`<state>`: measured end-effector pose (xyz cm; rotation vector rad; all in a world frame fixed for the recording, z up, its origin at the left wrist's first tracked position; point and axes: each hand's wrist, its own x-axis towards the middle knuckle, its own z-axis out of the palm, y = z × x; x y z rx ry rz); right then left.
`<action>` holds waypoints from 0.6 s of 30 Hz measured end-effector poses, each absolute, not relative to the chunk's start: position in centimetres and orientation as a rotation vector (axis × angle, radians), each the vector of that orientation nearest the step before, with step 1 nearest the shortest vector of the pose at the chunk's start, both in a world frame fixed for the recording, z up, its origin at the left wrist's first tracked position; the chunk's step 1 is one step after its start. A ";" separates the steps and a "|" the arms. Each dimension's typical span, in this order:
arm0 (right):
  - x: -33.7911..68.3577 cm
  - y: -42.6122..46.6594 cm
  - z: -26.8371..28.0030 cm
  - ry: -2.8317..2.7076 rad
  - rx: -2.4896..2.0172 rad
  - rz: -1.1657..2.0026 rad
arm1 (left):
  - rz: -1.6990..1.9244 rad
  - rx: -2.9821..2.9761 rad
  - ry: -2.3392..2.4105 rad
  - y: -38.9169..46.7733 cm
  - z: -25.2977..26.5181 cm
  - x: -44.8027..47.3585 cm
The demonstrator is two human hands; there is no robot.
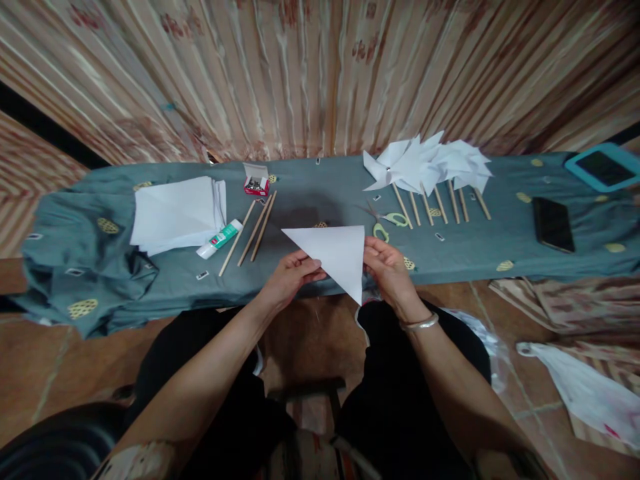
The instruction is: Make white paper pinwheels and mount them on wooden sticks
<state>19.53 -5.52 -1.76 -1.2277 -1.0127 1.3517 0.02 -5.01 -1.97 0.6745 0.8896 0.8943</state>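
A sheet of white paper (340, 257), folded into a triangle, is held up over the front edge of the cloth-covered table (320, 193). My left hand (295, 272) pinches its slanted edge, thumb on top. On the other side, my right hand (387, 267) grips the upright edge, its fingers partly behind the paper. Just beyond my right hand lie scissors (383, 219) with green handles, blades apart. Left of the paper are three wooden sticks (257, 230) and a white and green glue tube (220, 239).
A stack of white paper (173, 213) lies on the left. Behind the sticks stands an opened red box (257, 181) of small metal pieces. Several white paper pinwheels (420, 163) on sticks lie at the back right. Farther right are a black phone (553, 225) and a blue-framed tablet (605, 167).
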 end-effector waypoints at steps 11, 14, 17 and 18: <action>17.8 -5.9 0.0 -1.936 -1.448 0.126 | 0.957 0.532 0.822 -4.6 -0.1 1.1; 17.1 -5.9 -0.2 -1.995 -1.410 0.150 | 0.974 0.574 0.854 -4.1 0.2 0.9; 17.7 -5.4 -0.7 -1.807 -1.518 0.348 | 1.038 0.683 0.960 -3.6 -0.8 0.4; 18.2 -5.2 -0.9 -1.732 -1.541 0.425 | 1.056 0.735 1.010 -3.5 -1.3 0.1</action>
